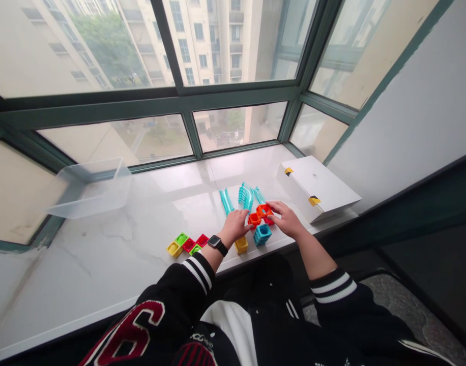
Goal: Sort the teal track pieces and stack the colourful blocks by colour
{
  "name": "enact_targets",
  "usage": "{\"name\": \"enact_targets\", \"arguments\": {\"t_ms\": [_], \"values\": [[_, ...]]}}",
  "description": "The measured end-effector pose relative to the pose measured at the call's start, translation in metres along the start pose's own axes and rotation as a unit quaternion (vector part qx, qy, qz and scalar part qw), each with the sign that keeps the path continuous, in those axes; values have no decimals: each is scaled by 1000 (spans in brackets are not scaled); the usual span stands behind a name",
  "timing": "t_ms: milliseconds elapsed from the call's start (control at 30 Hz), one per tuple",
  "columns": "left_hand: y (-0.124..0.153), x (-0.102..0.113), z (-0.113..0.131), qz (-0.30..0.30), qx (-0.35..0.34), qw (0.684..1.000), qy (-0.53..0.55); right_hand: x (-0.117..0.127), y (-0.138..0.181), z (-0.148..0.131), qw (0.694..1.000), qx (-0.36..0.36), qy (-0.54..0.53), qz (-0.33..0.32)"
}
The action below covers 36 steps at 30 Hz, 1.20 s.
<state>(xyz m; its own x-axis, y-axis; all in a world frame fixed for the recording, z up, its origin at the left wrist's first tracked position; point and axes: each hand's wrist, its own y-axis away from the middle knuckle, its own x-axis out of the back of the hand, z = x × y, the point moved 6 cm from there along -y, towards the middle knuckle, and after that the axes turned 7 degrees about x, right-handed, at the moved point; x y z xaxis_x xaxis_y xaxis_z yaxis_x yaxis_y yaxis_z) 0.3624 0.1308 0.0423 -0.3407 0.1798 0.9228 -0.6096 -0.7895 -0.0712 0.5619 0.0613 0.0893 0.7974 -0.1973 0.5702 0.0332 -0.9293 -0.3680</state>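
Observation:
Over the windowsill, my right hand [288,220] has its thumb and fingers around the right side of an orange block [264,211] with a round opening. My left hand [236,224], a watch on its wrist, has its fingertips closed at the left edge of a second orange block [254,220]. The two orange blocks touch, and a red block [269,220] shows partly behind my right thumb. Just in front is a stack of blue blocks [262,235]. A yellow block [241,245] sits below my left hand, partly covered by it.
Clear teal track pieces [245,196] lie beyond my hands. Left of my wrist are yellow, green and red blocks [188,245]. A transparent plastic bin [90,190] stands at the far left, and a white box [320,184] with yellow-black tabs at the right. Windows border the sill [141,223].

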Motion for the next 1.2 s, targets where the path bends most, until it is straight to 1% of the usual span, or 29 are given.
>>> {"name": "enact_targets", "arguments": {"t_ms": [233, 467, 867, 1200], "values": [[-3, -6, 5, -15, 33, 999, -16, -21, -15, 18, 998, -7, 8, -54], [-6, -8, 5, -13, 57, 998, -10, -35, -16, 25, 997, -4, 11, -82], [-6, -7, 4, -16, 65, 998, 2, -37, -17, 29, 996, -7, 0, -92], [-4, -8, 4, -8, 52, 999, 4, -37, -14, 29, 997, -17, -27, -73]]}}
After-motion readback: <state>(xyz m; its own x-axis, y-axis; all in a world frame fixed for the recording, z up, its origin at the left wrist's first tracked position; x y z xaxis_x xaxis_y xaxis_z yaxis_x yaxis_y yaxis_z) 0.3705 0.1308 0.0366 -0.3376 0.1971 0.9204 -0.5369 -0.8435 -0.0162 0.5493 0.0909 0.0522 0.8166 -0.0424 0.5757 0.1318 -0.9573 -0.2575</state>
